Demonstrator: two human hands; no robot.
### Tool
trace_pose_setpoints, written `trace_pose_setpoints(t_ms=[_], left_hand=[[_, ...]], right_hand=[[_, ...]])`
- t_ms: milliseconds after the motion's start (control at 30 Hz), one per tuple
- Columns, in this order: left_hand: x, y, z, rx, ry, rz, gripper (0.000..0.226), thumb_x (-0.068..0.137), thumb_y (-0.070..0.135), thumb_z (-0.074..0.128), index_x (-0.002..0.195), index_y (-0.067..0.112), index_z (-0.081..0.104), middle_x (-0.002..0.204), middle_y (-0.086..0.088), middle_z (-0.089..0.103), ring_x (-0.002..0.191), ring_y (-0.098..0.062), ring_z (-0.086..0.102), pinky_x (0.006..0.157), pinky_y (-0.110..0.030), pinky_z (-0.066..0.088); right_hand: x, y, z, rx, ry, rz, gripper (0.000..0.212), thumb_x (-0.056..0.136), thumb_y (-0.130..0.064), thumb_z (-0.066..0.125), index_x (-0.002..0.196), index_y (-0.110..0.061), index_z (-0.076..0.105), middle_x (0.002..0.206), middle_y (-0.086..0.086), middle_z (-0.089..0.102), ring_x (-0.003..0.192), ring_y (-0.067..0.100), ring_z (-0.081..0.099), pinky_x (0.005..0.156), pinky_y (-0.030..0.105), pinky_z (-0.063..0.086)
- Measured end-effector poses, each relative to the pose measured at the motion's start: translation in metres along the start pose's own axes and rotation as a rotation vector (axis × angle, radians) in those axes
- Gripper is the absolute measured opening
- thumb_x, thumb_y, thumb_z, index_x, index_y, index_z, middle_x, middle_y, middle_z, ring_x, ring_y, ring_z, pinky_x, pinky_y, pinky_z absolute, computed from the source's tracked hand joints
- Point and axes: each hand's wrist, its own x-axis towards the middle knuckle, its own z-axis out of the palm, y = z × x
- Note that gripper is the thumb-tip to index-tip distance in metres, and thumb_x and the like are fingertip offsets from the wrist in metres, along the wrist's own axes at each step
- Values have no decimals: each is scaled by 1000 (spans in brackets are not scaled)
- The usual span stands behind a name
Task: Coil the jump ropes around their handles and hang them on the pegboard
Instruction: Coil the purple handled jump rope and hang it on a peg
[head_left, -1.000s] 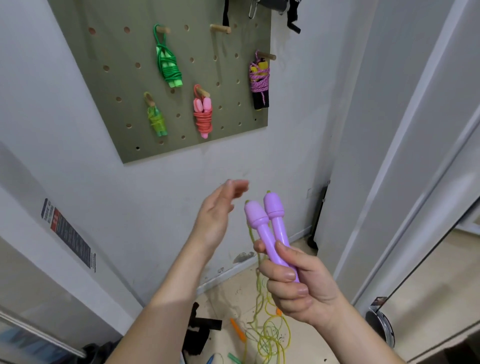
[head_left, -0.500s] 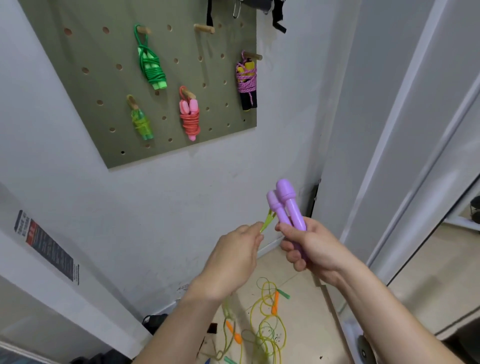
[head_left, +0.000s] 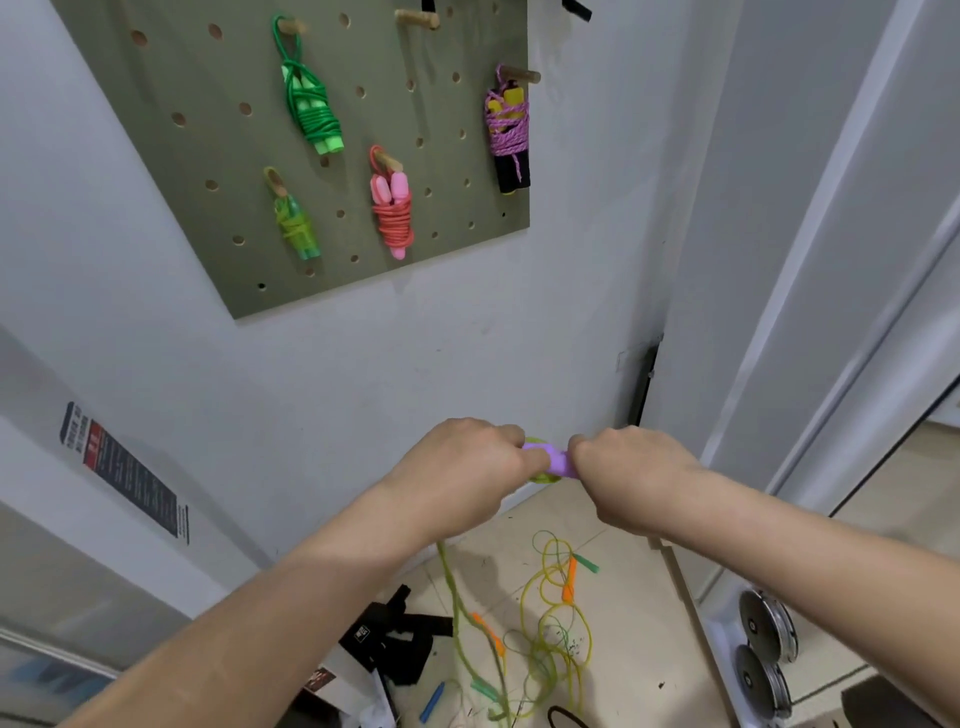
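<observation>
Bright, even light; soft shadows on wall (head_left: 363, 374); wide-angle bending at edges; slight blur bottom left.

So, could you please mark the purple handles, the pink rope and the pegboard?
purple handles (head_left: 558, 462): head view, exposed middle section.
pink rope (head_left: 395, 227): head view, wound coils.
pegboard (head_left: 363, 52): head view, bare panel face.

White wall (head_left: 467, 338) ahead of me, faint scuffs low down. Dark printed label (head_left: 124, 470) with red patch, stuck on grey panel at my lower left. White door panels (head_left: 805, 208) to my right; black strip (head_left: 641, 389) in corner where they meet wall. Beige tiled floor (head_left: 639, 623) below me. Black straps (head_left: 395, 639) heaped on it near wall. Two round metal discs (head_left: 766, 649) at my lower right, one just beside other.
</observation>
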Motion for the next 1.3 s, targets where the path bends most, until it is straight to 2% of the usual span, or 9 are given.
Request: trace_pose_setpoints(t_ms=[167,333,467,600,767,900,1000,1133,1300], left_hand=[[-7,-11,13,-91,45,219,6,78,23,71,83,25,69,65,5,57,53,-21,55,43,-27,45],[-18,-17,3,-369,31,286,28,88,32,48,97,22,73,83,9,70,68,-14,59,64,-21,49],[-20,-17,-5,-880,-18,-5,15,78,22,74,93,23,77,82,10,73,77,-3,66,74,-25,52],[-15,-24,-7,-1336,-140,-152,12,76,7,74,81,17,77,74,15,65,69,0,58,65,-13,43],[-14,-12,11,-1677,50,-320,7,62,11,76,61,17,72,63,8,65,57,-4,57,58,-18,45],[-14,12,29,-1782,70,-264,20,75,8,55,84,1,71,68,2,57,62,-13,51,64,-30,46],[-12,25,40,-2006,255,-715,16,91,14,53,77,11,60,50,0,44,39,-7,29,36,-17,21],[-20,35,52,-1735,416,-745,22,93,31,56,93,10,63,56,1,42,44,-10,30,41,-21,22],[-27,37,48,-502,254,-569,26,99,36,40,120,25,53,87,6,64,76,-20,60,67,-31,43]], right_hand=[[-10,1,-4,-191,-68,-181,27,88,-3,46,113,-13,50,110,8,62,97,30,62,64,33,40],[-20,7,-13,-330,-13,-394,26,90,-4,41,114,-12,45,104,9,63,91,32,63,62,34,38],[-25,11,-22,-241,20,-502,17,92,-12,45,101,-25,39,93,5,61,75,30,53,62,34,42],[-27,16,-26,155,-66,-560,21,95,-39,55,83,-31,38,76,-2,60,65,19,50,57,29,36],[-21,21,-22,790,-194,-569,32,87,-37,66,72,-20,45,65,0,41,61,16,38,57,32,34],[-17,21,-14,1030,-213,-498,31,87,-28,69,70,-15,46,57,-3,40,52,15,34,49,26,28],[-14,24,-13,1272,-202,-361,31,90,-16,68,68,-19,46,51,-6,40,44,13,29,43,21,23],[1,29,-12,1385,-122,-123,29,90,-13,67,72,-15,44,51,-2,39,42,12,26,41,18,19],[17,25,-5,1371,-61,78,21,87,-11,66,74,-14,50,53,0,42,43,14,30,44,21,20]])
